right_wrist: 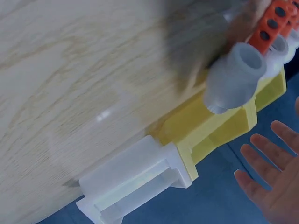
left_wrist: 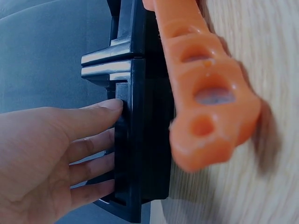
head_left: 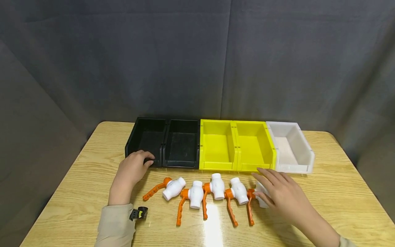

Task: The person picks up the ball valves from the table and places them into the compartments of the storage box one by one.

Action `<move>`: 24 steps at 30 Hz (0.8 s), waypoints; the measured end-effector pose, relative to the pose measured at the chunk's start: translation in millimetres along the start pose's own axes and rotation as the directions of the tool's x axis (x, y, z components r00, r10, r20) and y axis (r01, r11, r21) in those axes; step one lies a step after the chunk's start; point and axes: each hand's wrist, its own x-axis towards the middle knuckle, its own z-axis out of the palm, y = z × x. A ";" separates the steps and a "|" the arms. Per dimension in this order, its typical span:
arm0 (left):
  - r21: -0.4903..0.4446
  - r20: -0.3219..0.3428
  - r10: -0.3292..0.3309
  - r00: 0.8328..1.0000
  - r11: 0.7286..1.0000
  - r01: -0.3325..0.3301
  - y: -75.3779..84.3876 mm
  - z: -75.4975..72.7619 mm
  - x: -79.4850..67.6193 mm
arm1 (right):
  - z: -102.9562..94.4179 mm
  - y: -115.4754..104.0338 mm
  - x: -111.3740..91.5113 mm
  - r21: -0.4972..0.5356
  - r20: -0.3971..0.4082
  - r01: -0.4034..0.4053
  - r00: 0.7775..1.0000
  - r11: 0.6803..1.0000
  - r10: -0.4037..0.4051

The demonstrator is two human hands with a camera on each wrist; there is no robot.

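Several white plastic ball valves with orange handles lie in a row on the table, among them a left-end ball valve (head_left: 174,188) and a middle ball valve (head_left: 217,187). My left hand (head_left: 133,168) is at the front rim of the leftmost black bin (head_left: 145,135). In the left wrist view its thumb meets the rim, and its extended fingers reach behind the edge. Close in front of that camera is an orange valve handle (left_wrist: 205,88). Over the right-end ball valve (right_wrist: 236,77), my right hand (head_left: 279,192) spreads its fingers, partly covering it in the head view.
Behind the valves stands a joined row of bins: a second black bin (head_left: 181,161), two yellow ones, including a yellow bin (head_left: 217,166), and a white bin (head_left: 294,168) at the right end. A grey curtain (head_left: 197,61) hangs behind the wooden table (head_left: 77,192).
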 end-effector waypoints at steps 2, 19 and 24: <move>0.000 -0.001 0.001 1.000 1.000 -0.001 -0.7 -0.1 -0.2 | 1.9 -0.3 -2.4 -0.007 0.002 0.022 1.000 1.000 -0.022; -0.007 -0.010 0.001 1.000 1.000 -0.001 -1.3 4.3 -1.3 | 16.4 5.2 -17.1 -0.039 0.048 0.172 0.984 0.984 -0.170; -0.004 -0.014 0.003 1.000 1.000 -0.003 -2.1 3.4 -1.1 | 21.5 12.5 -17.4 -0.045 0.094 0.180 0.980 0.983 -0.176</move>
